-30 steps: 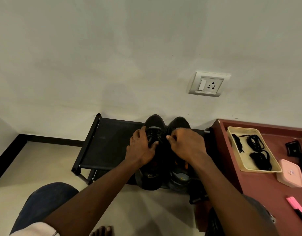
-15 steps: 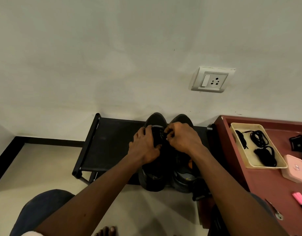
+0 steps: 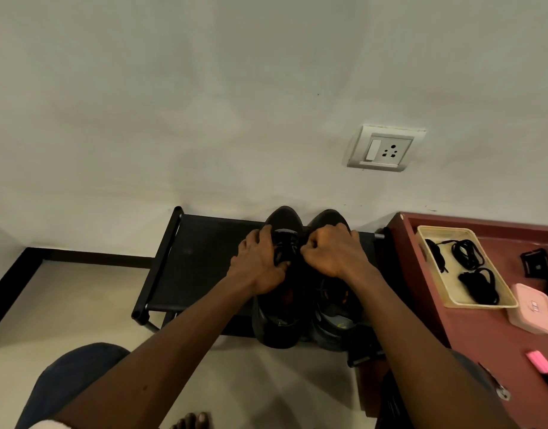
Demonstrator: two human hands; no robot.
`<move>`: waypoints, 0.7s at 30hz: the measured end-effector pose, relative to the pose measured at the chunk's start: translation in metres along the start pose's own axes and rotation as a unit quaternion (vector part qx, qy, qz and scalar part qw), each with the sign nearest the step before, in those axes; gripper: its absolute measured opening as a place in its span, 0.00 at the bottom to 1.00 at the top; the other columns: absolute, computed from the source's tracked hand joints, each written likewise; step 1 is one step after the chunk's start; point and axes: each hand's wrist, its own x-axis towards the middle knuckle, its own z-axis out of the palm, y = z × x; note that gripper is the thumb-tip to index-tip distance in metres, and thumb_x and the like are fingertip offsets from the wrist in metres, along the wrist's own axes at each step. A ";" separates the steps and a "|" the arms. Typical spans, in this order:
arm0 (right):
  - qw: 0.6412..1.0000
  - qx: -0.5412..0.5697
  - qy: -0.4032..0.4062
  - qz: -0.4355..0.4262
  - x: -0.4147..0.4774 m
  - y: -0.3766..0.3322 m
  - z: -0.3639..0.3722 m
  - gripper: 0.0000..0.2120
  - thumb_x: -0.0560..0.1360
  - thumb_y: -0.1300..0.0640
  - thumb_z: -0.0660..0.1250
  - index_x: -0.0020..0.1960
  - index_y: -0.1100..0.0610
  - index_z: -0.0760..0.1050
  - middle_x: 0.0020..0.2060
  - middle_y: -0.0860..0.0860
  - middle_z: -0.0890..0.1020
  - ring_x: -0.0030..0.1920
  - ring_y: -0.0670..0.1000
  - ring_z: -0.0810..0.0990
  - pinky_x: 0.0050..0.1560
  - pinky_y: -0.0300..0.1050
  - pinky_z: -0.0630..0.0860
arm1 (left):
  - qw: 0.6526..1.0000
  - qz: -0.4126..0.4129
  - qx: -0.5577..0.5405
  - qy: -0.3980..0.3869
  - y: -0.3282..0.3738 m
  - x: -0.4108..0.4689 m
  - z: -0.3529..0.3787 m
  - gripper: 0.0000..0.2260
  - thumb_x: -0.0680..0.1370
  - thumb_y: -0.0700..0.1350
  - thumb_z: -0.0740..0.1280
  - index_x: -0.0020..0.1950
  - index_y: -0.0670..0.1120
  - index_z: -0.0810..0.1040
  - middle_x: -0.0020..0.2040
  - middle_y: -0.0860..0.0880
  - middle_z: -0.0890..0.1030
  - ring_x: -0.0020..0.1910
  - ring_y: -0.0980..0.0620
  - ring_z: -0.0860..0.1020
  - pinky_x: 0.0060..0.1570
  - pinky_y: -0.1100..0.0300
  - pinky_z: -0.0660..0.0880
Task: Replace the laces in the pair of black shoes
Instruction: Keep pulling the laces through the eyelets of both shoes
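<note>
A low black shoe rack (image 3: pixel 198 267) sits at centre frame against a pale wall. A red-brown counter (image 3: pixel 483 351) at lower right is partly cut off by the frame edge. Two black shoes stand side by side on the rack, toes to the wall: the left-side shoe (image 3: pixel 282 323) and the right-side shoe (image 3: pixel 334 329). Two bare hands reach in from below. The left hand (image 3: pixel 260 267) has its grip curled round the upper of the left-side shoe. The right hand (image 3: pixel 331 255) has a narrow, pinched grip at that shoe's lacing (image 3: pixel 285 246), which is too dark to make out clearly. The counter carries one cream tray (image 3: pixel 446 292) with black spare laces (image 3: pixel 480 286) in about three bundles, one pink box (image 3: pixel 532 308), one pink marker (image 3: pixel 542 363) and dark items cut off at the right edge.
</note>
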 end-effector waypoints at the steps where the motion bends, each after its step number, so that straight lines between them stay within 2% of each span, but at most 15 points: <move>1: 1.000 0.020 -0.005 0.008 -0.001 0.001 -0.001 0.14 0.76 0.48 0.62 0.38 0.53 0.80 0.39 0.49 0.79 0.52 0.53 0.71 0.60 0.56 0.64 | 1.000 0.002 -0.009 0.006 -0.001 -0.002 -0.002 0.43 0.78 0.55 0.72 0.83 0.50 0.49 0.82 0.42 0.55 0.80 0.37 0.57 0.76 0.35 0.62; 4: 0.990 0.135 0.024 0.026 -0.008 0.006 -0.013 0.15 0.76 0.48 0.62 0.40 0.56 0.82 0.36 0.50 0.82 0.46 0.52 0.78 0.56 0.54 0.66 | 0.998 0.022 -0.040 0.046 -0.001 -0.014 -0.009 0.41 0.77 0.56 0.72 0.82 0.51 0.52 0.81 0.44 0.58 0.79 0.38 0.59 0.75 0.35 0.63; 6: 0.971 0.229 0.057 0.026 -0.017 0.008 -0.025 0.13 0.76 0.50 0.63 0.40 0.51 0.84 0.35 0.47 0.84 0.43 0.49 0.81 0.55 0.52 0.72 | 0.993 0.037 -0.070 0.093 0.002 -0.025 -0.012 0.39 0.77 0.57 0.72 0.82 0.52 0.55 0.80 0.46 0.62 0.78 0.40 0.61 0.74 0.37 0.65; 8: 0.942 0.325 0.079 0.010 -0.029 0.006 -0.036 0.13 0.77 0.53 0.66 0.38 0.47 0.85 0.37 0.43 0.86 0.44 0.46 0.84 0.51 0.49 0.77 | 0.982 0.060 -0.104 0.143 0.007 -0.036 -0.015 0.35 0.77 0.55 0.72 0.80 0.53 0.60 0.77 0.48 0.65 0.76 0.44 0.64 0.74 0.43 0.66; 11: 0.908 0.409 0.089 -0.032 -0.046 0.002 -0.050 0.08 0.78 0.55 0.71 0.42 0.52 0.86 0.39 0.48 0.87 0.46 0.51 0.86 0.53 0.53 0.82 | 0.963 0.100 -0.153 0.198 0.022 -0.053 -0.017 0.28 0.78 0.52 0.73 0.76 0.53 0.68 0.73 0.51 0.71 0.71 0.50 0.70 0.69 0.54 0.69; 14: 0.877 0.471 0.066 -0.068 -0.061 -0.008 -0.060 0.05 0.79 0.55 0.74 0.45 0.53 0.87 0.38 0.54 0.86 0.42 0.49 0.85 0.49 0.47 0.81 | 0.941 0.115 -0.248 0.200 0.038 -0.068 -0.018 0.23 0.78 0.48 0.74 0.72 0.53 0.72 0.68 0.53 0.76 0.65 0.56 0.76 0.67 0.53 0.76; 15: 0.858 0.506 0.053 -0.073 -0.066 -0.013 -0.060 0.05 0.79 0.57 0.73 0.46 0.54 0.87 0.39 0.56 0.86 0.42 0.50 0.85 0.48 0.45 0.81 | 0.931 0.121 -0.291 0.184 0.043 -0.074 -0.018 0.23 0.79 0.46 0.74 0.72 0.52 0.73 0.66 0.54 0.77 0.64 0.58 0.77 0.66 0.53 0.77; 17: 0.795 0.603 0.018 -0.065 -0.076 -0.023 -0.057 0.05 0.79 0.63 0.72 0.49 0.59 0.87 0.42 0.58 0.87 0.44 0.51 0.86 0.47 0.42 0.83 | 0.907 0.139 -0.371 0.145 0.052 -0.085 -0.017 0.22 0.79 0.43 0.74 0.72 0.50 0.73 0.64 0.54 0.81 0.63 0.57 0.80 0.66 0.53 0.77; 19: 0.707 0.705 -0.029 -0.047 -0.082 -0.032 -0.055 0.06 0.79 0.67 0.69 0.54 0.65 0.84 0.46 0.60 0.87 0.47 0.54 0.87 0.49 0.42 0.84 | 0.882 0.152 -0.432 0.107 0.058 -0.094 -0.014 0.20 0.80 0.41 0.72 0.71 0.49 0.74 0.61 0.51 0.84 0.62 0.55 0.82 0.65 0.55 0.78; 21: 0.612 0.787 -0.063 -0.036 -0.086 -0.035 -0.054 0.07 0.79 0.69 0.68 0.57 0.68 0.81 0.47 0.61 0.86 0.50 0.57 0.87 0.54 0.46 0.85 | 0.873 0.153 -0.455 0.085 0.060 -0.099 -0.015 0.18 0.82 0.41 0.70 0.71 0.47 0.74 0.58 0.48 0.86 0.59 0.52 0.84 0.61 0.54 0.80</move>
